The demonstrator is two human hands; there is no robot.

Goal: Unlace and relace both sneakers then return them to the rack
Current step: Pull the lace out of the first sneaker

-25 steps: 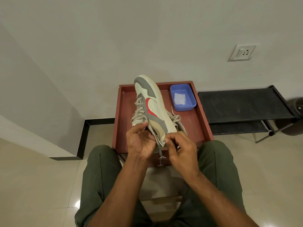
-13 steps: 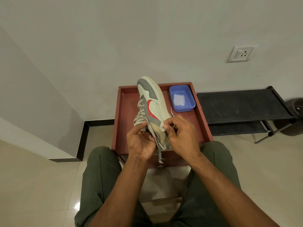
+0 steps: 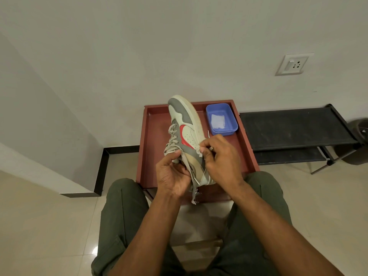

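**Holding a sneaker up over the red tray, lace in both hands**

Sitting with knees apart in green trousers (image 3: 119,220), a person holds one sneaker (image 3: 186,132) up in front of them, above a red-brown tray (image 3: 151,148) that stands against the wall. The sneaker is cream and grey with a red mark on its side; its toe points up and away, its heel down toward the person, and it is turned so that the laced front faces left and the sole faces right.

The left hand (image 3: 172,176) grips the shoe near the collar, thumb laid up against the tongue area and fingers curled round the lower part. A loose end of the beige lace (image 3: 194,188) hangs down from beside this hand, past the heel, its tip dangling free above the tray's near edge.

The right hand (image 3: 221,162) is at the sole side of the shoe, its thumb and forefinger pinching a stretch of lace; the other fingers are curled in behind. A short bit of lace sticks up just above the knuckles. The lower eyelets toward the toe are laced.

On the tray's far right corner sits a blue plastic tub (image 3: 233,124) with a small white packet inside. To the right of the tray stands a low black rack (image 3: 294,126). A white wall socket (image 3: 293,63) is on the wall above it.
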